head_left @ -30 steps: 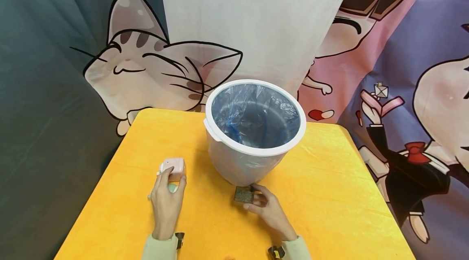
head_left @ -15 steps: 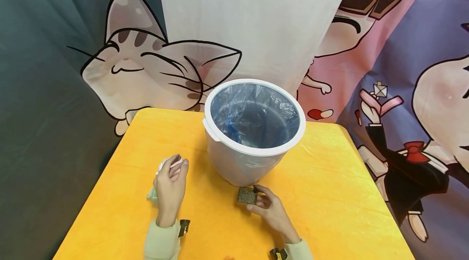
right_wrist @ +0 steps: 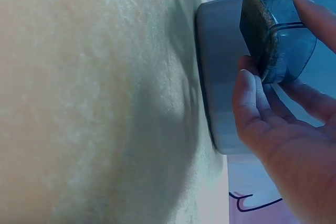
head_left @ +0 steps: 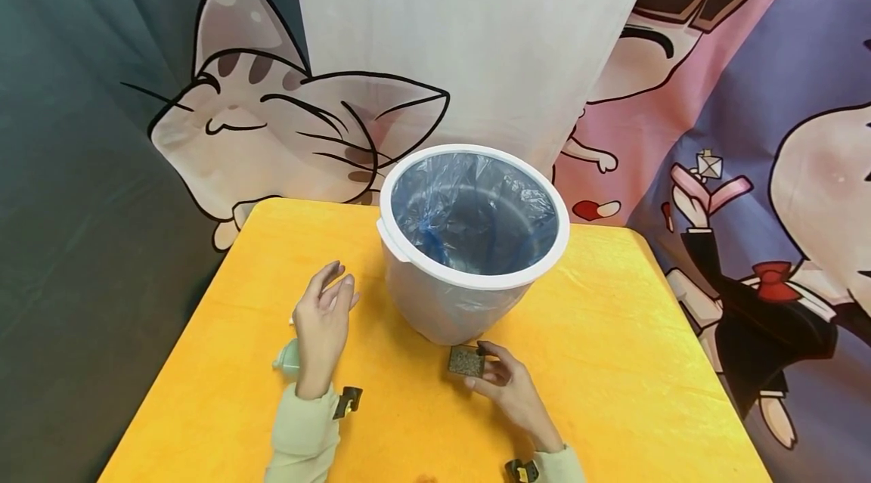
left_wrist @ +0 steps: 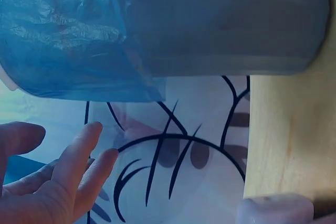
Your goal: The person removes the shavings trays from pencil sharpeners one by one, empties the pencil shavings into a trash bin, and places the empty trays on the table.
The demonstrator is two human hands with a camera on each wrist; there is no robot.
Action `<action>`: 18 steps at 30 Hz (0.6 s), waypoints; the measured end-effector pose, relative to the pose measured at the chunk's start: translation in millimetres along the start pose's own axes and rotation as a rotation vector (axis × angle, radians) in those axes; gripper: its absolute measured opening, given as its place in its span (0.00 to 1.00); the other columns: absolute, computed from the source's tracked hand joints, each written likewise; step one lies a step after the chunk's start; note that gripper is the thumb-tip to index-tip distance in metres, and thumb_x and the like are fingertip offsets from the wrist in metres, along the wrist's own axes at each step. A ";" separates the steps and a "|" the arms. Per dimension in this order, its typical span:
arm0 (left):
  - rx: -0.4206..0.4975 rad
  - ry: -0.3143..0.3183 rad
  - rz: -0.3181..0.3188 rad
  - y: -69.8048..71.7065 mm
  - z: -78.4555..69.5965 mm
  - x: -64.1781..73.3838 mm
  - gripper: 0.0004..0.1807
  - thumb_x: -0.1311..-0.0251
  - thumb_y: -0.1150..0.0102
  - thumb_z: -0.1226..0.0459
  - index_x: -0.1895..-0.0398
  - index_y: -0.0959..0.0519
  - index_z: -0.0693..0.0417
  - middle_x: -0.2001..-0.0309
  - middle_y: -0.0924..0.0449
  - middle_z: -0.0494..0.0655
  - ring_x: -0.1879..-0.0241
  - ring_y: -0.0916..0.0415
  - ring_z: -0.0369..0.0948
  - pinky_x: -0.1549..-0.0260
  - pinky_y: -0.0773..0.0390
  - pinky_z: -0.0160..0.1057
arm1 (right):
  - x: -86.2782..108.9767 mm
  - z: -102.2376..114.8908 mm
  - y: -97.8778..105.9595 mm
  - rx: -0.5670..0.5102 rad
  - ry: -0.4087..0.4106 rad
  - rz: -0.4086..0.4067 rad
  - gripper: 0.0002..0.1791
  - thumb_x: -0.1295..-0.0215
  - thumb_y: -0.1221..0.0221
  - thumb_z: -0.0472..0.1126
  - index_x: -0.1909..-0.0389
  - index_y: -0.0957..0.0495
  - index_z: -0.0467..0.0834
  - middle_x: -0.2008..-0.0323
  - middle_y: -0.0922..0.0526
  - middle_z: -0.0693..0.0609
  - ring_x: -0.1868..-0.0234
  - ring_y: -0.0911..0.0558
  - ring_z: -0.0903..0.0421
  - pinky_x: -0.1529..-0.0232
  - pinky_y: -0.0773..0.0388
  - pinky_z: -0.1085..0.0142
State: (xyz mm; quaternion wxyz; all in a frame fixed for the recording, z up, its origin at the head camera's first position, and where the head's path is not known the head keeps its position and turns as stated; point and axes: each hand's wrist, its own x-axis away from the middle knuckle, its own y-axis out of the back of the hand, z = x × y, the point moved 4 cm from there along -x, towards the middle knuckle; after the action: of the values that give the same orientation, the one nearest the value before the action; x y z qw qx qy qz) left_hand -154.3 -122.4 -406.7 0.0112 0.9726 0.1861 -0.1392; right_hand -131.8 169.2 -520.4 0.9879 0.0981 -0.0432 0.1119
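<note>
My left hand (head_left: 323,328) hovers over the left part of the table, its fingers loosely bent and nothing between them in the left wrist view. Below it on the table stands a small pale pink container (left_wrist: 275,211), mostly hidden by the hand in the head view. A pale green rounded container (head_left: 289,359) lies beside my left wrist. My right hand (head_left: 510,388) pinches a small clear box (right_wrist: 278,32) with dark speckled contents between thumb and fingers, held tilted above the table. It is just in front of the white bucket (head_left: 435,309).
The bucket, lined with a clear bluish plastic bag (head_left: 469,218), stands at the back middle of the yellow table (head_left: 626,362). Printed curtains (head_left: 476,37) hang close behind the table and at its sides.
My left hand has lifted off the pink container and moved forward, uncovering the green container. My right hand, with the clear box, has shifted slightly to the right.
</note>
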 end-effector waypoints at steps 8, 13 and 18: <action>0.041 0.025 0.046 -10.3 -0.7 -10.2 0.24 0.32 0.56 0.57 0.38 0.35 0.61 0.43 0.30 0.58 0.47 0.27 0.50 0.63 0.21 0.41 | -0.4 3.5 9.5 -0.001 0.013 0.003 0.36 0.50 0.34 0.34 0.39 0.37 0.34 0.55 0.22 0.33 0.60 0.20 0.42 0.63 0.22 0.67; 0.052 0.029 0.096 -17.0 6.3 -16.4 0.26 0.30 0.68 0.49 0.34 0.39 0.48 0.39 0.33 0.52 0.43 0.31 0.47 0.60 0.22 0.46 | -2.0 4.0 20.9 -0.056 0.016 0.018 0.36 0.48 0.35 0.33 0.38 0.38 0.34 0.54 0.22 0.34 0.58 0.20 0.41 0.61 0.22 0.66; 0.056 0.043 0.153 -25.0 7.8 -17.1 0.27 0.31 0.74 0.45 0.33 0.41 0.39 0.37 0.36 0.50 0.41 0.34 0.50 0.56 0.25 0.53 | -4.7 -3.4 32.6 -0.077 0.056 0.005 0.36 0.47 0.36 0.33 0.37 0.38 0.35 0.51 0.25 0.34 0.58 0.20 0.45 0.60 0.22 0.66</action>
State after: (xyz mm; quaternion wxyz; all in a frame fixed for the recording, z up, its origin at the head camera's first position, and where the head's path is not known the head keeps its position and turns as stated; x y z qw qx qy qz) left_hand -180.8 -105.8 -408.7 -0.0093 0.9867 0.1074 -0.1219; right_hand -143.6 200.0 -518.2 0.9915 0.0569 -0.0201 0.1153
